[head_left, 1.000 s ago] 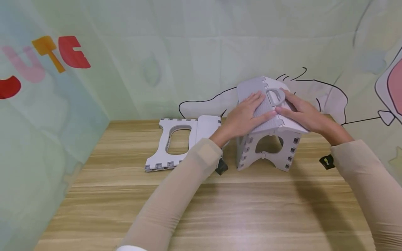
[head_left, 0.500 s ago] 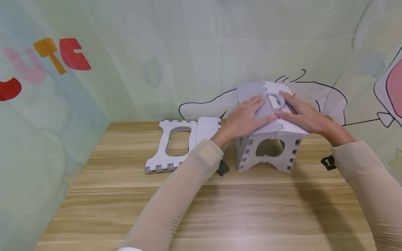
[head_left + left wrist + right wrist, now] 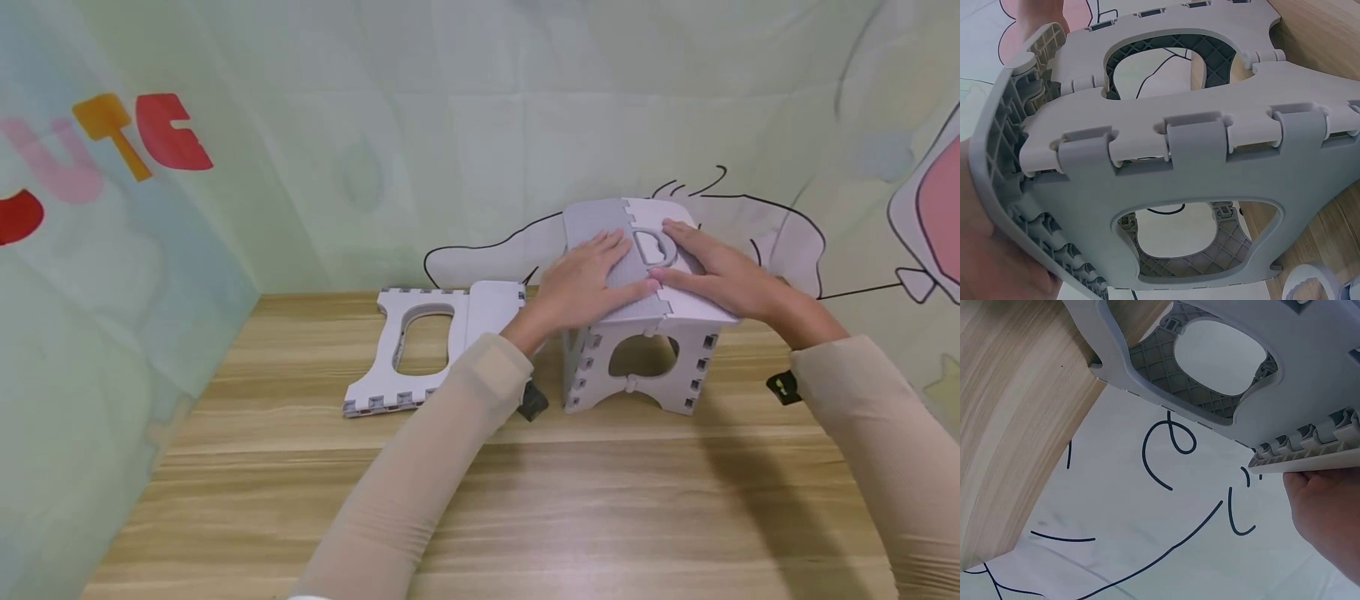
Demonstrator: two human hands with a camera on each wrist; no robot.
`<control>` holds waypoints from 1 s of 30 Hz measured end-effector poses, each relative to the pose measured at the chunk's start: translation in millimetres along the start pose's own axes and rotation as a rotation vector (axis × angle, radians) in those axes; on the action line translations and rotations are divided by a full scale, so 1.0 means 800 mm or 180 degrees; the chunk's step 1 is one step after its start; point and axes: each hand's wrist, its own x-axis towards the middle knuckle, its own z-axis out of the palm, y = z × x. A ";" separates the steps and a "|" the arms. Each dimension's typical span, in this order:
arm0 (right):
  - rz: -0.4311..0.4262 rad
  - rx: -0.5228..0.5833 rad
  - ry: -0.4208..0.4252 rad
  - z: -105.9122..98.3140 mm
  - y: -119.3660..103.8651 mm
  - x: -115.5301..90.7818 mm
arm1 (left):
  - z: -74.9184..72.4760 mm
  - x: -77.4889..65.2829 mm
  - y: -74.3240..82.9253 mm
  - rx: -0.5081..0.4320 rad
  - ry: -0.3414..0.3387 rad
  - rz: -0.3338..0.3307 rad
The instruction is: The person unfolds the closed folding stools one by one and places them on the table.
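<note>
A grey and white folding step stool (image 3: 637,350) stands upright on the wooden table, its two top halves nearly level. My left hand (image 3: 581,279) lies with straight fingers on the grey half of the top. On the white half rests my right hand (image 3: 731,275), fingers extended, beside the small carry handle (image 3: 655,247). From the left wrist view, the stool's side legs (image 3: 1147,181) and ribbed underside show, with the left hand (image 3: 997,250) at the top's edge. In the right wrist view the right hand (image 3: 1329,512) touches the outer face of the top.
A second folding stool (image 3: 408,350) lies folded flat to the left of the standing one, partly behind the left forearm. The wooden table (image 3: 600,517) reaches back to a printed cloth backdrop (image 3: 450,150). Black straps (image 3: 784,387) hang at the wrists.
The stool's top has flattened from a peaked shape as both hands pressed down on it. Its handle now lies flatter. The folded stool has stayed in place.
</note>
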 end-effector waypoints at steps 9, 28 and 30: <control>0.0043 -0.0059 -0.0062 -0.002 -0.003 -0.001 | 0.002 0.000 0.000 -0.0031 0.0034 0.0014; -0.0038 -0.0226 0.0214 -0.003 -0.033 -0.012 | -0.002 -0.008 -0.006 -0.0576 0.0365 0.0037; -0.0079 -0.0271 0.0240 -0.004 -0.040 -0.015 | -0.003 -0.010 -0.007 -0.0620 0.0436 0.0040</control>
